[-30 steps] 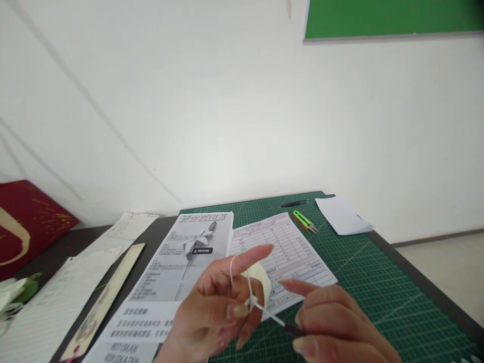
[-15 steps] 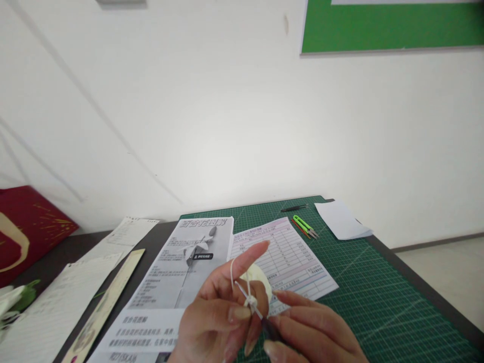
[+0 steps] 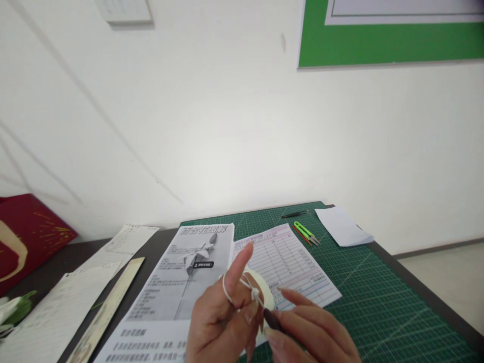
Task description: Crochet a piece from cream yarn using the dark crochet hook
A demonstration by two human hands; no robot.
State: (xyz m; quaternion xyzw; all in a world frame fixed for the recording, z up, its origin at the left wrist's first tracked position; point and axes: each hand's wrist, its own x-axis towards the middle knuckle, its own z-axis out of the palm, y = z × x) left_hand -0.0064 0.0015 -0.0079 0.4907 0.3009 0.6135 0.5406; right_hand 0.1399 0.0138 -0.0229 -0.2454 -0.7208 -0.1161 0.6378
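Note:
Between thumb and fingers, my left hand [image 3: 225,307] pinches a small knotted bit of white yarn [image 3: 255,292]. A strand of that yarn loops round its raised forefinger. My right hand [image 3: 312,327] grips the dark handle of a crochet hook [image 3: 271,318], whose thin metal shaft meets the yarn at the left fingertips. The hook's tip is hard to make out among the loops. Behind the left fingers shows a pale round shape, perhaps a ball of yarn [image 3: 265,288], partly hidden by the hand.
Under the hands lie a printed flower sheet [image 3: 159,302], a form [image 3: 287,262] and a green cutting mat [image 3: 378,292]. Green thread snips [image 3: 305,232], black tweezers [image 3: 295,214] and white paper [image 3: 342,227] are at the back right. Handwritten sheets [image 3: 71,297] and a red bag [image 3: 34,237] lie left.
My left forefinger has tipped more upright and leftward, with the yarn loop lower on it. The hook has drawn back slightly down and right. The camera view has tilted up a little.

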